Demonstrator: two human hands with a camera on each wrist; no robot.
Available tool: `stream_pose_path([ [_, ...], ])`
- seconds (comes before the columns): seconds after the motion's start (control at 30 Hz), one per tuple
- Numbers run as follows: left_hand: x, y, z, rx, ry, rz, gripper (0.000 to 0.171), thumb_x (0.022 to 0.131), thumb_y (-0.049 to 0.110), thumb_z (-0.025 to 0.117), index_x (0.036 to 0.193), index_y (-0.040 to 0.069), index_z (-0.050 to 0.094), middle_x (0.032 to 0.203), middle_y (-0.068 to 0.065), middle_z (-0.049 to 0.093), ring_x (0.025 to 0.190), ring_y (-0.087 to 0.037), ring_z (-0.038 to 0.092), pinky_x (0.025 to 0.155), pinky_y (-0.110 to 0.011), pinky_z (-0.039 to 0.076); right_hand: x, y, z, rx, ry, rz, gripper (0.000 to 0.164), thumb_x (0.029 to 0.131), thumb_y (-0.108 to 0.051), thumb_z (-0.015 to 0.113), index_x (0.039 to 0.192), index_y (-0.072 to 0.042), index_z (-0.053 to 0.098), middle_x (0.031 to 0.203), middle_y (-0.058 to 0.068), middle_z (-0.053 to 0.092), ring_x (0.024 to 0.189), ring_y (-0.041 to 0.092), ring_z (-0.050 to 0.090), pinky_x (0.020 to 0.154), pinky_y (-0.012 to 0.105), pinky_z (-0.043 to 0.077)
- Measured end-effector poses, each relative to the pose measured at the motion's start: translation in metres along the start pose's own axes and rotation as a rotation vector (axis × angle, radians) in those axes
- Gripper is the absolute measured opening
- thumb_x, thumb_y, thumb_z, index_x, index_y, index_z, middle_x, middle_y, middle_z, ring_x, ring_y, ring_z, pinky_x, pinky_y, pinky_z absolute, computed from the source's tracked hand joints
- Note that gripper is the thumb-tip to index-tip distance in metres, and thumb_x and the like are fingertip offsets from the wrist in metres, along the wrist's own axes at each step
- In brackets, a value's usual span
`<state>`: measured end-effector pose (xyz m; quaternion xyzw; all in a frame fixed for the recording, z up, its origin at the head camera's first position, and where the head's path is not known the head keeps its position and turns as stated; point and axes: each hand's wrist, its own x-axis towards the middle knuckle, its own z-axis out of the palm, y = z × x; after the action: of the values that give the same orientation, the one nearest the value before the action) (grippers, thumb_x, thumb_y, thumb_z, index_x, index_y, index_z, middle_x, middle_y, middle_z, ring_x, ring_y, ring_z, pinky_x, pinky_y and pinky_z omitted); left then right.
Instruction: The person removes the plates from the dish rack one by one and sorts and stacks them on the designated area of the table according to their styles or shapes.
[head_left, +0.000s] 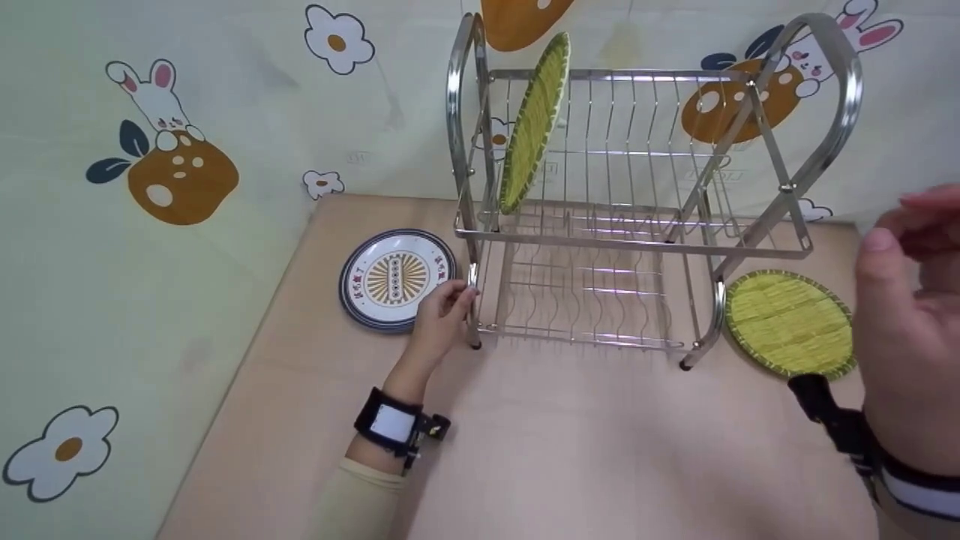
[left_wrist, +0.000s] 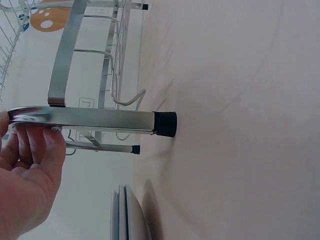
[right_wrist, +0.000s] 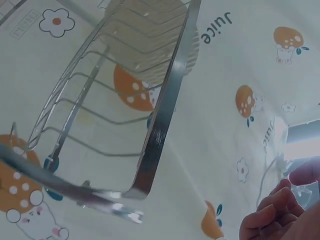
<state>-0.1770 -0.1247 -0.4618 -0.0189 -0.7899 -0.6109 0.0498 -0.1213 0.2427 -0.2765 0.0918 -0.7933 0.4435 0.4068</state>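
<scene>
A two-tier metal dish rack [head_left: 600,247] stands on the table. My left hand [head_left: 442,315] holds its front left upright; in the left wrist view the fingers [left_wrist: 37,145] lie against one side of the bar, with part of the thumb across it. On the upper tier, near the left end, a round green woven mat [head_left: 536,124] stands on edge, slightly tilted. My right hand [head_left: 919,322] is raised at the right, its fingers loosely bent around nothing. Below and left of it, a second green woven mat [head_left: 791,322] lies flat.
Left of the rack, a small stack of white plates with blue rims [head_left: 397,277] sits on the table [head_left: 585,450]. Behind is a pale wall covering [head_left: 247,90] with rabbits, oranges and flowers. The rack's lower tier [head_left: 585,300] is of wavy wire.
</scene>
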Motion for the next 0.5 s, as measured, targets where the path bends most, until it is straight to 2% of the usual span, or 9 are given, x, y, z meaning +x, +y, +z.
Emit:
stream_pose_path([
  [0.07,0.001,0.0,0.0,0.001,0.003,-0.003,0.017,0.088,0.014,0.053,0.094,-0.001,0.058,0.084,-0.012,0.059,0.071,-0.014,0.051,0.062,-0.023,0.045,0.007,-0.008,0.013,0.089,-0.035,-0.059,0.025,0.082,0.003,0.049,0.107,0.001,0.049,0.087,0.016,0.05,0.077,0.017,0.046,0.072,0.022,0.04],
  [0.17,0.001,-0.001,0.0,0.007,0.009,-0.005,0.017,0.087,0.014,0.054,0.093,-0.001,0.059,0.082,-0.011,0.059,0.071,-0.014,0.051,0.062,-0.022,0.045,0.017,-0.021,0.032,0.106,-0.094,-0.152,0.024,0.08,0.004,0.049,0.103,0.002,0.051,0.078,0.014,0.049,0.068,0.014,0.043,0.063,0.019,0.038],
  [0.33,0.001,-0.001,-0.001,-0.008,0.009,-0.006,0.018,0.087,0.014,0.054,0.094,-0.001,0.059,0.083,-0.012,0.058,0.071,-0.014,0.051,0.062,-0.022,0.045,0.033,-0.053,0.053,-0.055,-0.275,-0.205,0.027,0.081,0.001,0.049,0.106,-0.008,0.051,0.076,0.006,0.049,0.066,0.01,0.041,0.058,0.015,0.036],
  [0.5,0.0,-0.001,-0.001,-0.021,-0.004,-0.011,0.018,0.087,0.015,0.053,0.095,-0.001,0.059,0.083,-0.011,0.058,0.071,-0.014,0.051,0.062,-0.023,0.045,0.049,-0.068,0.064,-0.159,-0.422,-0.16,0.029,0.082,-0.005,0.05,0.109,-0.015,0.05,0.087,0.001,0.05,0.071,0.008,0.042,0.057,0.014,0.037],
])
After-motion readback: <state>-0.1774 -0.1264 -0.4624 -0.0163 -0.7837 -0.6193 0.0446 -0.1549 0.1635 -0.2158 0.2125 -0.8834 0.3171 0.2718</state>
